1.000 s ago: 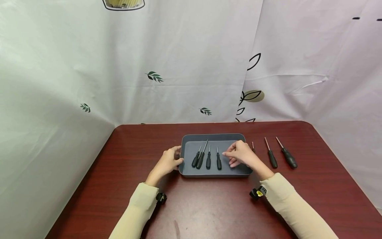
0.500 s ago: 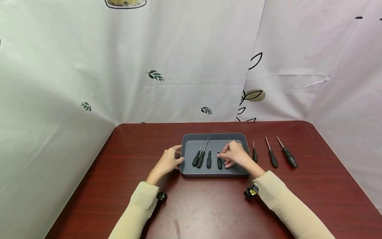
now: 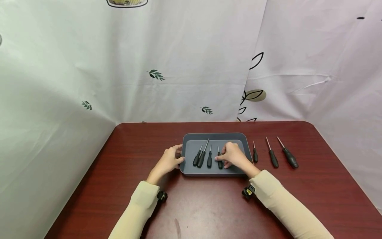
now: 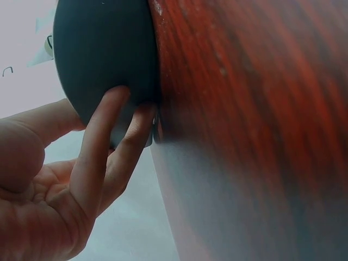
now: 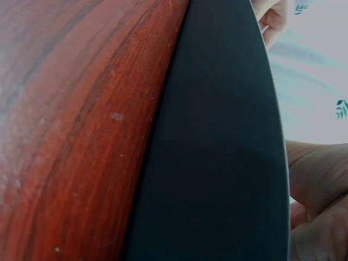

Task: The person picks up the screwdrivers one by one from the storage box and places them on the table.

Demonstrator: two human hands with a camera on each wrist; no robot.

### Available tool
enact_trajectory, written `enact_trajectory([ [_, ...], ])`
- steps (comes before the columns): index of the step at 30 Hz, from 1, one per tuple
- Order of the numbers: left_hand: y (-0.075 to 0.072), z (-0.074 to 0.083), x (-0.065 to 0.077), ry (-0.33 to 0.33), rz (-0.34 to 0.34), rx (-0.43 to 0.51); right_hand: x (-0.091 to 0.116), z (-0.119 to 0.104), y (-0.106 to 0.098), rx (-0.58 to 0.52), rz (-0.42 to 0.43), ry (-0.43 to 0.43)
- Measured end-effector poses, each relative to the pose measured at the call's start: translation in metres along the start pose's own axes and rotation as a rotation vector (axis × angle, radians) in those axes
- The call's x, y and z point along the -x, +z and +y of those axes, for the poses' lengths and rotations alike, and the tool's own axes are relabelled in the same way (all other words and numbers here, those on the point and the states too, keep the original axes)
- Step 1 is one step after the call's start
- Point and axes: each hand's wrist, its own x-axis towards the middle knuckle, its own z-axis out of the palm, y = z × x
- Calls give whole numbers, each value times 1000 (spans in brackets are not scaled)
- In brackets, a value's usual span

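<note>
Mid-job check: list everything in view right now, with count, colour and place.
Tray: one, grey, on the table
Tray screwdrivers: four, black handles, lying in the tray
Table screwdrivers: three, black handles, lying right of the tray
Table: one, reddish brown, beneath everything
Backdrop: white, behind the table, with leaf prints, green or black
Sleeves: two, cream, on both arms
Wrist cameras: two, black, one at each cuff
Left hand: one, bare, gripping the tray's left side
Right hand: one, bare, at the rightmost tray screwdriver; grip unclear
</note>
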Motion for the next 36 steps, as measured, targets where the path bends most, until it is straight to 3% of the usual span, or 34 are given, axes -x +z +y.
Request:
enact_trajectory([
  [15,0,0,1,0,-3,43,0,2,1,48,1,-70],
  [20,0,0,1,4,0,32,-2,5,-3,24,-4,-52],
  [28,0,1,2,-9,-1,23,-2,8,-10,-68,-66,15],
  [36,0,1,1,-10,2,33,0,14,-21,-223,-154,4],
])
